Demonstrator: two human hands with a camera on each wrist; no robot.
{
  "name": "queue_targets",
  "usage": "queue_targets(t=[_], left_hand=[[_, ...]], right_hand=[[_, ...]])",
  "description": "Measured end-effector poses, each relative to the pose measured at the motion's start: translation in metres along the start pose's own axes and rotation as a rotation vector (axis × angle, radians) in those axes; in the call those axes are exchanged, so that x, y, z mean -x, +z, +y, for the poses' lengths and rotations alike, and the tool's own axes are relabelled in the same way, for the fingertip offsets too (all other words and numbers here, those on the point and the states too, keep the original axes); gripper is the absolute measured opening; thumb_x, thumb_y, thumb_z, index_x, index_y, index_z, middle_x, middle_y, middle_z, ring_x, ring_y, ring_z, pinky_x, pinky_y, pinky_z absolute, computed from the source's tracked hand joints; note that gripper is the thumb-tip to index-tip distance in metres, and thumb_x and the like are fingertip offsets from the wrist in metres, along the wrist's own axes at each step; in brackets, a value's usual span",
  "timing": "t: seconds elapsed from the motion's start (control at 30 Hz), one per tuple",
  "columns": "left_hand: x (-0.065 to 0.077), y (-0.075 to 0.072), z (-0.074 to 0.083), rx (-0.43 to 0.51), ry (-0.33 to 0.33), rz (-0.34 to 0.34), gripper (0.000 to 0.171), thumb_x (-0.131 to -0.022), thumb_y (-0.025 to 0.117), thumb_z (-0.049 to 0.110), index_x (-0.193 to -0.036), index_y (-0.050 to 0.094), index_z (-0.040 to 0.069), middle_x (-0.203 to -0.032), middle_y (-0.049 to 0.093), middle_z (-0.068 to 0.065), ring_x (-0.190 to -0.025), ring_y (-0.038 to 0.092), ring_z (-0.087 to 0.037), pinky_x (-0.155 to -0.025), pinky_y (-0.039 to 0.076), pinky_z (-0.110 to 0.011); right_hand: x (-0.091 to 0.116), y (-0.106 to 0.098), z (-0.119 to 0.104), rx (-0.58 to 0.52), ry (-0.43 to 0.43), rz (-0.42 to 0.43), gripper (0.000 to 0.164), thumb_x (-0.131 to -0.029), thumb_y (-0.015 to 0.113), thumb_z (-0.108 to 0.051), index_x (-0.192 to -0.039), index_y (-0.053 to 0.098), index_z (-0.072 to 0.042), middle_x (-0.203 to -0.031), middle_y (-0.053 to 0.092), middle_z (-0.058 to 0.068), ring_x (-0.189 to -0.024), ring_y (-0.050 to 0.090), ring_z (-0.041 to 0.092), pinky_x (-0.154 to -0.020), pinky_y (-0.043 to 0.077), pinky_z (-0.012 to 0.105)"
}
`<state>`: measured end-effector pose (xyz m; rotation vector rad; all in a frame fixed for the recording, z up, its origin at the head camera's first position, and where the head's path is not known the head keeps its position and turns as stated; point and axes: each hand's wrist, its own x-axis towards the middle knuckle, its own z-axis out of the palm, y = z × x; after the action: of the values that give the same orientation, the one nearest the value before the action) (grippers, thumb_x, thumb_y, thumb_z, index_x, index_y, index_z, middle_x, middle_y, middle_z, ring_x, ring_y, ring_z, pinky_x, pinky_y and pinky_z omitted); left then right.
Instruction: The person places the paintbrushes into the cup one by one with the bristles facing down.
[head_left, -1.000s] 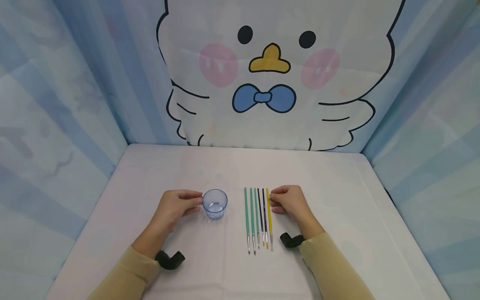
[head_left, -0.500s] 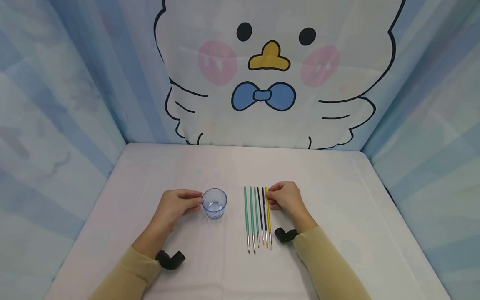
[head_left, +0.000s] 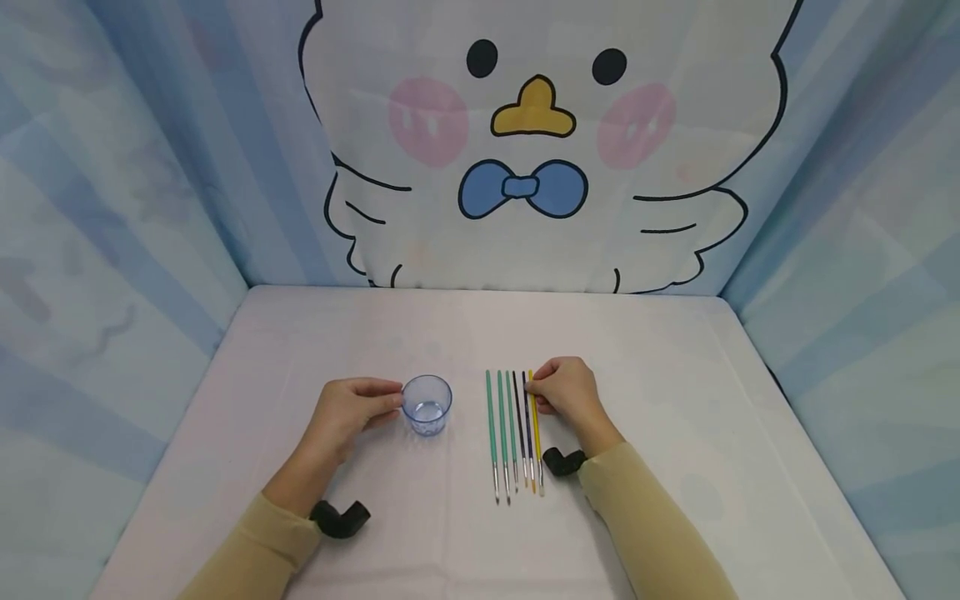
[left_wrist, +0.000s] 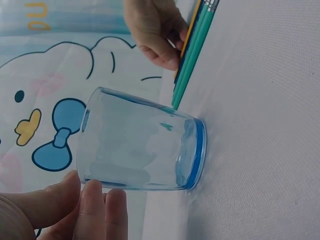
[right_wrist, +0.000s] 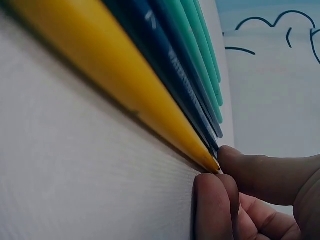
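Note:
In the head view my left hand [head_left: 343, 414] touches the left side of a clear bluish drinking glass [head_left: 427, 407] standing upright. The left wrist view shows its fingertips [left_wrist: 90, 195] against the wall near the rim, the thumb beside the rim. My right hand [head_left: 567, 392] pinches the handle end of a yellow paintbrush [head_left: 537, 437] between thumb and finger. That brush lies on the table at the right end of a row, close beside two dark paintbrushes [head_left: 528, 421] and three teal ones [head_left: 491, 417]. In the right wrist view the yellow brush [right_wrist: 115, 85] runs down to the fingertips.
The brushes lie side by side on a pale cloth-covered table [head_left: 360, 333], bristles toward me, right of the glass. Blue-and-white curtains [head_left: 112, 208] hang on both sides. Behind the table is a cloth with a cartoon bird [head_left: 532, 117]. A black piece [head_left: 340, 519] sits at each wrist.
My right hand has moved left and slightly forward, from beside the yellow paintbrush onto its handle end. My left hand has stayed at the glass. The head view has tilted slightly.

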<state>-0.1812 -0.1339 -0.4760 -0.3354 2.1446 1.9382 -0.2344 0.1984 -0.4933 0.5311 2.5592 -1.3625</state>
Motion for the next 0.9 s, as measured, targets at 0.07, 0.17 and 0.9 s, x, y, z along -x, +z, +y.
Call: queue_targets(t=[0.07, 0.17, 0.9], left_hand=[[-0.001, 0.0, 0.0, -0.004, -0.005, 0.001, 0.033, -0.092, 0.084, 0.004, -0.124, 0.077, -0.005, -0.127, 0.075, -0.021, -0.092, 0.077, -0.011, -0.082, 0.07, -0.024], [-0.001, 0.0, 0.0, -0.009, -0.007, -0.001, 0.033, -0.093, 0.084, 0.004, -0.124, 0.077, -0.004, -0.128, 0.074, -0.021, -0.092, 0.077, -0.011, -0.082, 0.069, -0.024], [-0.003, -0.001, -0.002, -0.015, -0.017, 0.006, 0.031, -0.094, 0.083, 0.005, -0.123, 0.077, -0.003, -0.128, 0.074, -0.022, -0.093, 0.077, -0.012, -0.083, 0.069, -0.024]], right_hand=[[0.001, 0.0, -0.001, 0.001, -0.005, 0.002, 0.013, -0.09, 0.087, -0.009, -0.093, 0.075, -0.005, -0.079, 0.07, 0.008, -0.062, 0.067, 0.013, -0.057, 0.066, 0.025], [0.001, -0.001, -0.002, 0.004, -0.016, 0.008, 0.012, -0.09, 0.086, -0.006, -0.092, 0.074, -0.004, -0.076, 0.07, 0.007, -0.061, 0.066, 0.013, -0.056, 0.066, 0.025], [0.006, 0.0, -0.012, 0.482, -0.13, 0.049, 0.007, -0.085, 0.075, -0.012, -0.086, 0.072, -0.006, -0.081, 0.071, 0.008, -0.074, 0.067, 0.024, -0.059, 0.051, 0.026]])
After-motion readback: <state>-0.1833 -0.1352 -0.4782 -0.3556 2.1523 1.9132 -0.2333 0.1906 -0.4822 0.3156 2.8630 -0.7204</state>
